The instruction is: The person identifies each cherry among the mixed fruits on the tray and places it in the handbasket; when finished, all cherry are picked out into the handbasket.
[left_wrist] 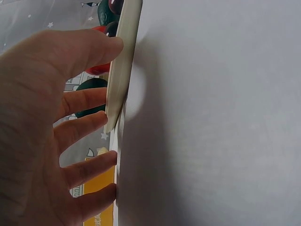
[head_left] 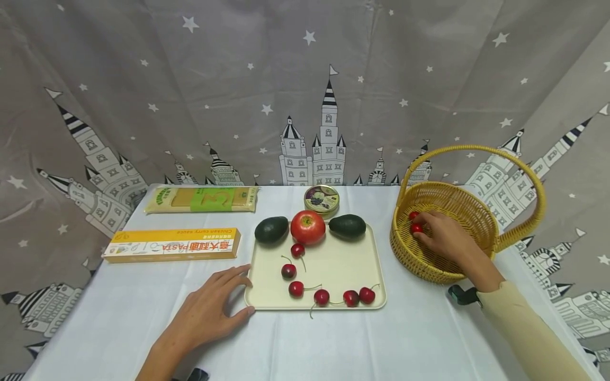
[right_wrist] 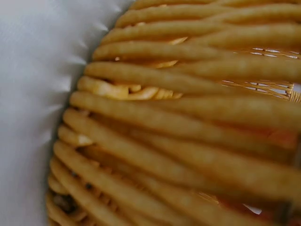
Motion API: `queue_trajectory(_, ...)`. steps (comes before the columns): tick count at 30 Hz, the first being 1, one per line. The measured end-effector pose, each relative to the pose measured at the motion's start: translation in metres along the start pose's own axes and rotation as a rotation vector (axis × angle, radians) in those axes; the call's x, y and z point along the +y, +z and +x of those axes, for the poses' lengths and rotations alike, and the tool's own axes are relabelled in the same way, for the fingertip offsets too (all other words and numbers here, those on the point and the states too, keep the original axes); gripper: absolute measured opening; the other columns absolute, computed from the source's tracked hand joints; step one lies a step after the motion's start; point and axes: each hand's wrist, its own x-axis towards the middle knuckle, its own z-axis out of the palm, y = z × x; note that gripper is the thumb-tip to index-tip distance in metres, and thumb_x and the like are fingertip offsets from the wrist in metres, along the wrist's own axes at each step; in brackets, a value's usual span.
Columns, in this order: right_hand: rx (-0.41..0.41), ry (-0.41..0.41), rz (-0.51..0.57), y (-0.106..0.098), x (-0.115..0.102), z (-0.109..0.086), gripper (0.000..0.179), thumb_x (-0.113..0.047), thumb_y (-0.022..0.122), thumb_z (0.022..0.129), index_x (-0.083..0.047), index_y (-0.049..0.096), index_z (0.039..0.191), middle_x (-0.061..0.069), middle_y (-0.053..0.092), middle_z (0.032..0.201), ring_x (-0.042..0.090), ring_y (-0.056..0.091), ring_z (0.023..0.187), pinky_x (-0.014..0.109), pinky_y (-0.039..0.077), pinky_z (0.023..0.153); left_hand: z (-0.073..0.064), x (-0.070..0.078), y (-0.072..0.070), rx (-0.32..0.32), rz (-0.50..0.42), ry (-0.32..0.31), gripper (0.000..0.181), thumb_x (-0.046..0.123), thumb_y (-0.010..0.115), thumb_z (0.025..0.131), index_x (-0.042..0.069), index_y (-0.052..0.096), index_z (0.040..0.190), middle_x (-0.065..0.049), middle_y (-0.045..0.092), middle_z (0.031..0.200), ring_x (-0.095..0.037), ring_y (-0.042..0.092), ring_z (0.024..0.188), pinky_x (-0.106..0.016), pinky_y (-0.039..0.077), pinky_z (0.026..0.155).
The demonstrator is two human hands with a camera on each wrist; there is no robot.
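My left hand rests at the left edge of a cream tray, fingers spread and thumb at its near corner. In the left wrist view the thumb and two fingertips touch the tray rim. On the tray are several stemmed cherries, a tomato and two avocados. My right hand reaches inside a wicker basket, pinching a cherry between thumb and fingers. Another red cherry shows just beyond it. Close basket weave fills the right wrist view, hiding that hand.
A yellow pasta box lies left of the tray, with a pasta packet behind it. Behind the tomato stands a round tin. The basket's tall handle arches over its opening. A patterned curtain hangs behind the table.
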Motion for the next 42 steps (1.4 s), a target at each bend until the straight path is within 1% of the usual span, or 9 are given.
queue_trajectory(5, -0.009, 0.015, -0.016, -0.001, 0.0, -0.001, 0.036, -0.018, 0.078, 0.099, 0.0, 0.069, 0.129, 0.024, 0.071, 0.122, 0.042, 0.069, 0.109, 0.061, 0.056, 0.095, 0.0, 0.0, 0.0, 0.003, -0.004, 0.002, 0.042, 0.045, 0.088, 0.085, 0.029, 0.071, 0.119, 0.004, 0.059, 0.157, -0.027, 0.059, 0.137, -0.05, 0.06, 0.081)
queue_trajectory(10, 0.023, 0.024, -0.061, -0.004, -0.001, -0.004, 0.039, -0.022, 0.079, 0.099, -0.001, 0.07, 0.13, 0.025, 0.07, 0.123, 0.043, 0.07, 0.108, 0.061, 0.057, 0.092, 0.001, 0.0, 0.0, 0.006, -0.009, 0.008, 0.042, 0.045, 0.088, 0.085, 0.028, 0.071, 0.119, 0.004, 0.059, 0.157, -0.028, 0.059, 0.137, -0.05, 0.06, 0.081)
queue_trajectory(16, 0.092, -0.003, -0.092, -0.012, -0.01, -0.012, 0.036, -0.022, 0.082, 0.097, -0.005, 0.072, 0.127, 0.023, 0.071, 0.121, 0.039, 0.072, 0.096, 0.057, 0.06, 0.083, 0.0, 0.0, -0.001, 0.004, -0.007, 0.002, 0.042, 0.045, 0.088, 0.085, 0.027, 0.071, 0.119, 0.003, 0.059, 0.157, -0.029, 0.059, 0.138, -0.053, 0.06, 0.082)
queue_trajectory(24, 0.22, -0.062, -0.08, -0.021, -0.036, -0.025, 0.03, -0.022, 0.08, 0.097, -0.006, 0.073, 0.122, 0.017, 0.073, 0.113, 0.033, 0.07, 0.086, 0.052, 0.059, 0.07, -0.001, 0.0, -0.001, 0.0, 0.005, 0.001, 0.042, 0.046, 0.088, 0.085, 0.027, 0.071, 0.119, 0.003, 0.059, 0.157, -0.028, 0.059, 0.137, -0.053, 0.06, 0.087)
queue_trajectory(29, 0.278, -0.098, -0.056, -0.016, -0.052, -0.034, 0.031, -0.02, 0.08, 0.096, -0.007, 0.073, 0.124, 0.016, 0.073, 0.112, 0.03, 0.069, 0.082, 0.046, 0.06, 0.065, 0.0, 0.0, -0.001, 0.011, 0.015, 0.014, 0.042, 0.047, 0.088, 0.085, 0.028, 0.071, 0.118, 0.003, 0.059, 0.156, -0.029, 0.06, 0.136, -0.054, 0.06, 0.088)
queue_trajectory(33, 0.31, -0.121, -0.024, -0.008, -0.066, -0.039, 0.031, -0.019, 0.082, 0.094, -0.009, 0.074, 0.123, 0.012, 0.073, 0.108, 0.028, 0.07, 0.083, 0.045, 0.06, 0.067, 0.001, -0.001, 0.0, 0.018, 0.014, 0.024, 0.042, 0.048, 0.087, 0.085, 0.028, 0.07, 0.118, 0.003, 0.059, 0.157, -0.029, 0.06, 0.137, -0.054, 0.06, 0.088)
queue_trajectory(37, 0.358, -0.189, 0.006, 0.0, -0.079, -0.044, 0.031, -0.017, 0.086, 0.091, -0.01, 0.075, 0.12, 0.01, 0.074, 0.108, 0.028, 0.072, 0.087, 0.048, 0.062, 0.071, 0.0, -0.002, 0.0, 0.023, 0.015, 0.027, 0.042, 0.048, 0.087, 0.085, 0.028, 0.07, 0.118, 0.003, 0.059, 0.156, -0.029, 0.06, 0.136, -0.054, 0.06, 0.088)
queue_trajectory(39, 0.377, -0.23, 0.009, 0.004, -0.085, -0.046, 0.032, -0.017, 0.087, 0.089, -0.01, 0.076, 0.118, 0.009, 0.075, 0.108, 0.028, 0.073, 0.088, 0.047, 0.063, 0.071, 0.0, -0.002, 0.0, 0.022, 0.014, 0.027, 0.042, 0.048, 0.087, 0.085, 0.028, 0.07, 0.118, 0.003, 0.059, 0.156, -0.029, 0.06, 0.136, -0.054, 0.06, 0.088)
queue_trajectory(42, 0.382, -0.262, 0.018, 0.009, -0.093, -0.05, 0.034, -0.016, 0.09, 0.087, -0.01, 0.076, 0.118, 0.008, 0.076, 0.109, 0.026, 0.074, 0.091, 0.044, 0.064, 0.074, 0.0, -0.002, 0.0, 0.022, 0.012, 0.029, 0.042, 0.048, 0.088, 0.085, 0.028, 0.07, 0.118, 0.003, 0.059, 0.157, -0.028, 0.06, 0.137, -0.054, 0.06, 0.089)
